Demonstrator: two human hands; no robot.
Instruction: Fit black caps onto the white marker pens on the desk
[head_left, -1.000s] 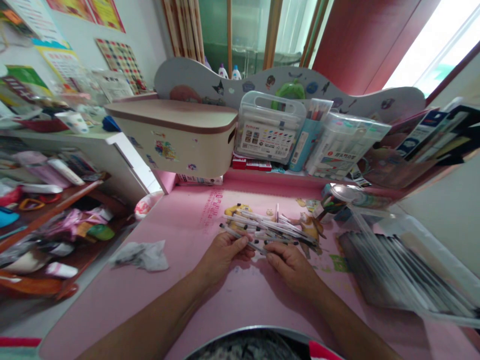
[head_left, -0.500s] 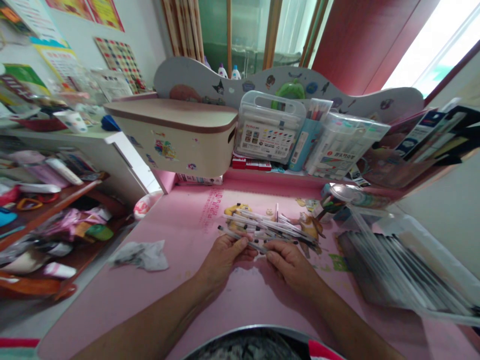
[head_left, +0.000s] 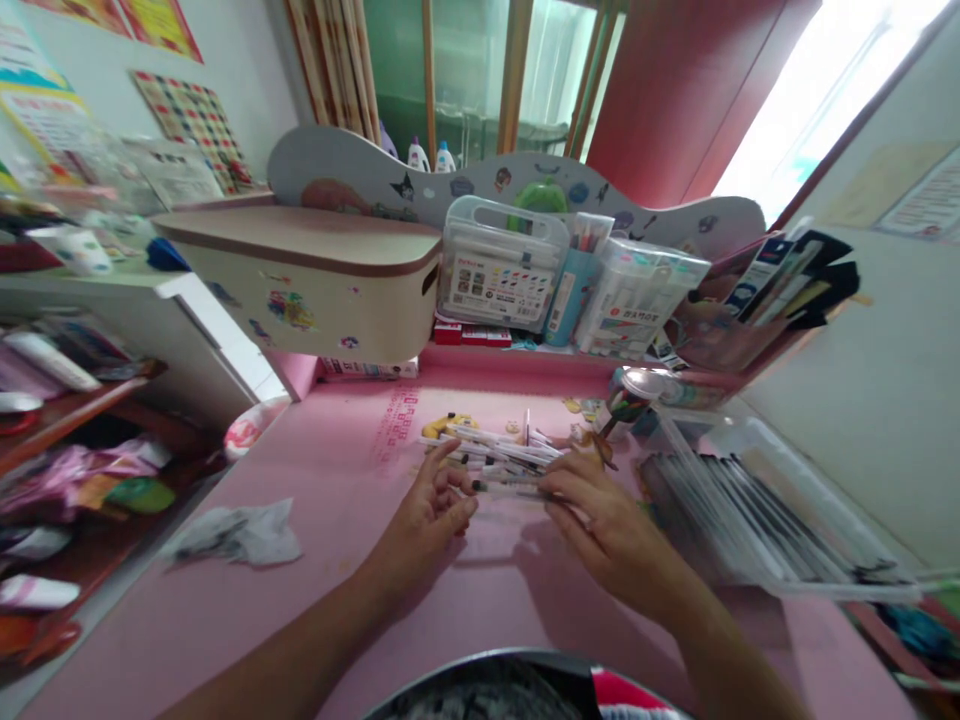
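Note:
My right hand (head_left: pixel 604 515) grips the right end of a thin clear pen with a black tip (head_left: pixel 511 487), which lies nearly level just in front of a pile. My left hand (head_left: pixel 431 505) has its fingers apart, with the index finger stretched toward the pile. Its thumb is close to the pen's black tip, and I see nothing held in it. Behind both hands lies the loose pile of slim white and clear pens (head_left: pixel 510 445) on the pink desk (head_left: pixel 480 590). My right fingers hide part of that pile.
A clear plastic bin (head_left: pixel 795 530) with several dark-tipped pens stands at the right. A crumpled tissue (head_left: pixel 240 535) lies at the left. Along the back are a lidded cream box (head_left: pixel 322 300), a clear marker case (head_left: pixel 502 265) and a pen cup (head_left: pixel 709 335).
My left hand has let go of the pen and opened, moving left of it. My right hand has turned palm down over the pen's right end. The view has shifted right.

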